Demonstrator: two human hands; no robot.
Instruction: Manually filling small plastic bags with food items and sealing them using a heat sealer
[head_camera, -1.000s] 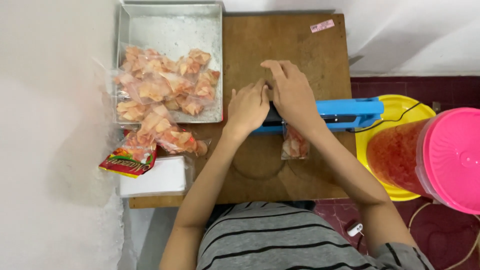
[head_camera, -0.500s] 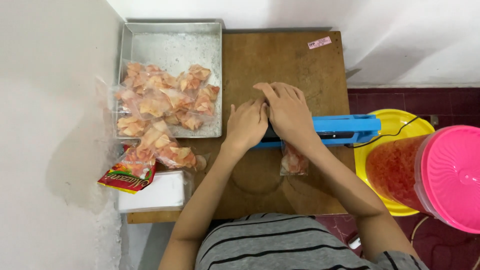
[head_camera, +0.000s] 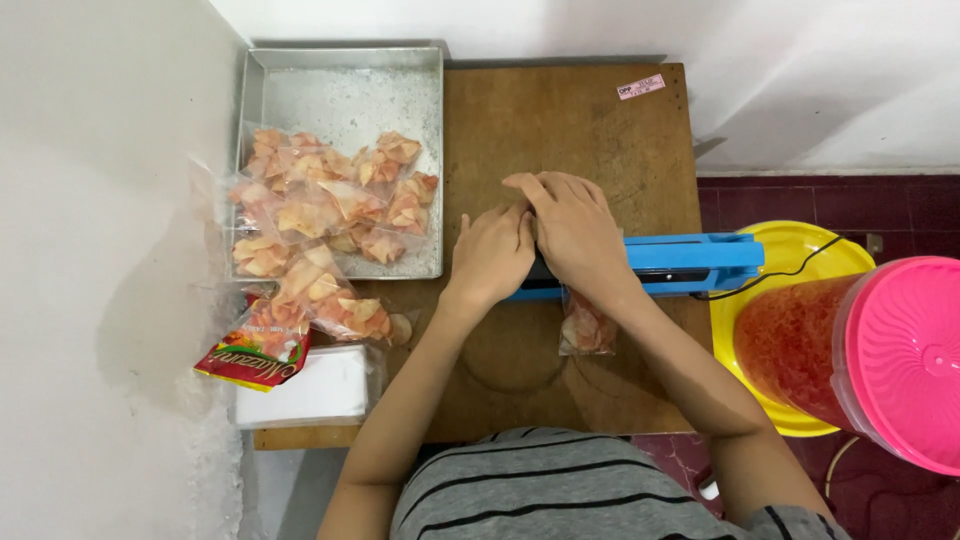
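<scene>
Small clear plastic bag of orange chips (head_camera: 586, 328) lies on the brown wooden table (head_camera: 590, 130), its top tucked under the long blue bar-shaped heat sealer (head_camera: 690, 262), its body hanging out on the near side of the bar. The right hand (head_camera: 578, 232) lies flat over the sealer's left end, palm down, fingers stretched toward the far-left; it presses on the bar rather than closing round anything. The left hand (head_camera: 492, 255) rests just beside it, touching it at the fingertips, fingers loosely curled on the bar's end with nothing clasped in them. Against the frames before, both hands sit in much the same place and the bag has not shifted; only the view has drifted slightly. To the left, a shallow metal tray (head_camera: 340, 85) holds a heap of sealed chip bags (head_camera: 320, 215), some spilling toward a red snack packet (head_camera: 250, 355). At the right stands a clear tub with a pink lid (head_camera: 905, 355).
</scene>
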